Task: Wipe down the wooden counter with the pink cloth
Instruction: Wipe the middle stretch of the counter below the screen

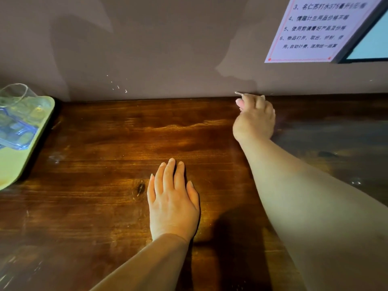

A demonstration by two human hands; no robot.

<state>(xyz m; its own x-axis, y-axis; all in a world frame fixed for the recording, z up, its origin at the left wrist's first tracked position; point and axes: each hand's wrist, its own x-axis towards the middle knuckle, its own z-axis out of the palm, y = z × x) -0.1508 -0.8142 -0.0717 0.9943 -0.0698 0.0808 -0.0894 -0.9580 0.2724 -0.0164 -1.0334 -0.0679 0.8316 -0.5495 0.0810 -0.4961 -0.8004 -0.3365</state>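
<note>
Barely a scrap of the pink cloth (239, 102) shows, peeking out at the thumb side of the right hand (255, 118), whose fingers are curled round it right at the back edge of the wooden counter (109, 143), hard against the wall (147, 49). Left hand (173, 201) lies flat on the wood nearer the person, fingers straight and together, holding nothing. Counter to the right of the gripping hand looks duller and greyish (damp, perhaps). Over at the far left sits a pale green tray (14, 164) carrying a clear glass (17, 94) and a blue-tinted clear container (15, 131). Up on the wall at the right, a printed notice (315, 28) beside a dark-framed panel (369, 38).
</note>
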